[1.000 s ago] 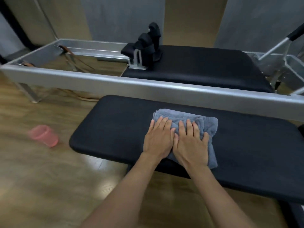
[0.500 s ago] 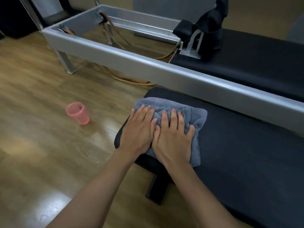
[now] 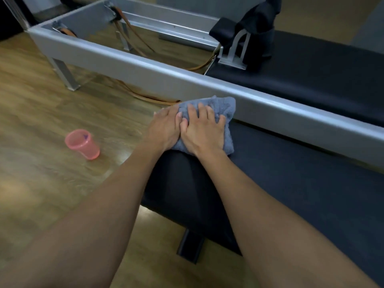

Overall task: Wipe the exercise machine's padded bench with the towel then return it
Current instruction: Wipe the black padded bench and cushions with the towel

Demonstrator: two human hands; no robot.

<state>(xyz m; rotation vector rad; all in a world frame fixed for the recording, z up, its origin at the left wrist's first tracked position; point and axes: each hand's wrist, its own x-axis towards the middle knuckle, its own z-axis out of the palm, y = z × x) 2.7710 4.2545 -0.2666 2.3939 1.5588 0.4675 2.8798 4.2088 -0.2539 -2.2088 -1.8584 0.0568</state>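
Where the black padded bench rounds off beside the grey metal rail, left hand and right hand press the folded grey terry towel flat, fingers extended and slightly spread.

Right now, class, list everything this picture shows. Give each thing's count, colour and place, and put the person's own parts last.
towel: one, grey-blue, on the bench's left end under both hands
padded bench: one, black, in front of the frame
frame: one, silver-grey, behind the bench
carriage pad: one, black, inside the frame at right
shoulder rests: count unclear, black, upright on the carriage pad's left end
cords: a few, orange-brown, inside and beneath the frame
cup: one, pink, on the floor left of the bench
floor: wood-brown, all around
left hand: pressing on the towel
right hand: pressing on the towel
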